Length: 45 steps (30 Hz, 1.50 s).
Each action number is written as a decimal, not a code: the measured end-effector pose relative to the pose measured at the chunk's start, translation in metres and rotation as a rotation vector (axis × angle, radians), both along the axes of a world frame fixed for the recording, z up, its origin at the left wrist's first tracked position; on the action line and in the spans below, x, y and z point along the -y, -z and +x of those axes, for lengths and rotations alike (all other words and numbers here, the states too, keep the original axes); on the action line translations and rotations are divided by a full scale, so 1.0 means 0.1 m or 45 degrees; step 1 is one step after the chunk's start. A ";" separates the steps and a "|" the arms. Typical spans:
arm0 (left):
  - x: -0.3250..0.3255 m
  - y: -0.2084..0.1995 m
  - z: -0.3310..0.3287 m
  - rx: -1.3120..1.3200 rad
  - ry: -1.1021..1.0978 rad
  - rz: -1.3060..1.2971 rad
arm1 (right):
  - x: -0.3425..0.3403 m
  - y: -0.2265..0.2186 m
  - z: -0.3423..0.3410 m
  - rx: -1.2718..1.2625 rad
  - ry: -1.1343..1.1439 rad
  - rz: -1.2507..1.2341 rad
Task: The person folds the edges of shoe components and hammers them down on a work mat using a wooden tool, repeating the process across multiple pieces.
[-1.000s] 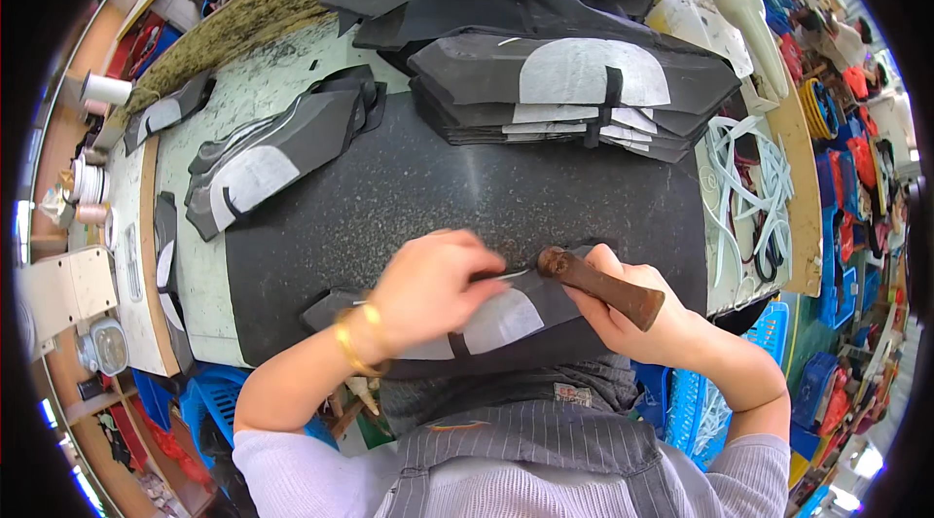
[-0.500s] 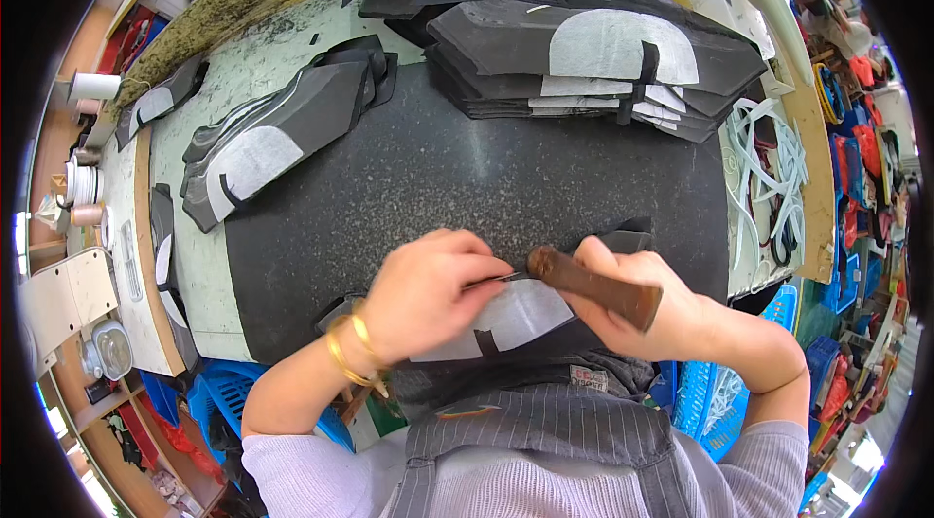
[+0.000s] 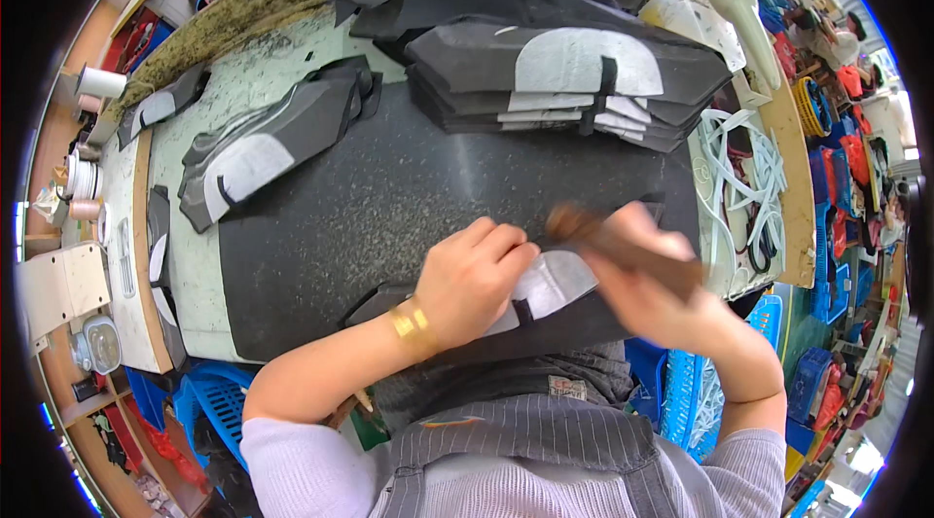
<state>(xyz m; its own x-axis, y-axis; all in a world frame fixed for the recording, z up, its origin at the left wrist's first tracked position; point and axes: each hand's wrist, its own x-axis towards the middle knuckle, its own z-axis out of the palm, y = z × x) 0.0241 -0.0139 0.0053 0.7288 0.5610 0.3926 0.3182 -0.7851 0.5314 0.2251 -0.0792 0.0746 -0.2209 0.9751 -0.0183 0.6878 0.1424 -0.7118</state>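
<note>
Workroom Layout and Hold Status

Pale table [image 3: 199, 309] carries a black mat [image 3: 438, 178], which I judge protects the surface beneath. Viewed from my remote station, positions are as follows.

1. Dark panel [image 3: 375, 304]: lies along the mat's near edge, close to the person's body, light patch [image 3: 559, 277] facing up.
2. Left hand [image 3: 472, 275]: rests over the panel, fingers bent and bunched beside the patch. I take this as steadying pressure against the mat.
3. Right hand [image 3: 650, 299]: clenched around a brown hammer [image 3: 623, 250], over the panel's right portion. I judge the close grip favours control over reach.
4. Stacked panels [image 3: 574, 80]: lie toward the far side; a smaller pile [image 3: 253, 158] lies to the left. Both appear placed within reach yet out of the hands' way.
5. Pale strips [image 3: 764, 173]: lie tangled beyond the mat's right edge.

Visibility limits: the left hand covers the panel's middle, and I cannot tell whether its fingertips pinch anything. Blur softens the hammer and right hand; I cannot make out a handle or confirm contact with the panel. Panels at the far side are cut off by the upper edge of my view.
</note>
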 end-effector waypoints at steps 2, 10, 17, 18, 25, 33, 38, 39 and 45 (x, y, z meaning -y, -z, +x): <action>-0.13 -0.06 -0.03 -0.062 -0.042 -0.257 | 0.11 0.22 0.04 -0.019 0.066 -0.246; -0.06 -0.12 -0.20 -0.189 0.064 0.030 | -0.10 -0.01 0.02 -0.127 -0.120 -0.054; -0.11 -0.09 -0.32 -0.114 0.034 0.044 | -0.12 0.16 -0.07 0.083 -0.167 -0.319; -0.16 -0.10 -0.41 -0.123 0.013 -0.138 | -0.09 0.15 -0.08 0.001 -0.125 -0.205; -0.07 -0.12 -0.51 -0.140 -0.009 -0.072 | -0.17 -0.02 -0.20 -0.060 -0.184 -0.108; -0.20 -0.05 -0.65 -0.032 0.067 -0.091 | -0.21 0.10 -0.39 -0.097 -0.317 -0.165; -0.13 -0.06 -0.73 -0.102 0.090 0.029 | -0.43 -0.20 -0.36 0.176 -0.309 0.082; -0.10 -0.07 -0.74 -0.118 0.080 0.092 | -0.39 -0.23 -0.44 0.274 -0.349 0.027; -0.06 -0.04 -0.81 -0.058 0.037 0.258 | -0.50 -0.21 -0.54 0.313 -0.561 -0.042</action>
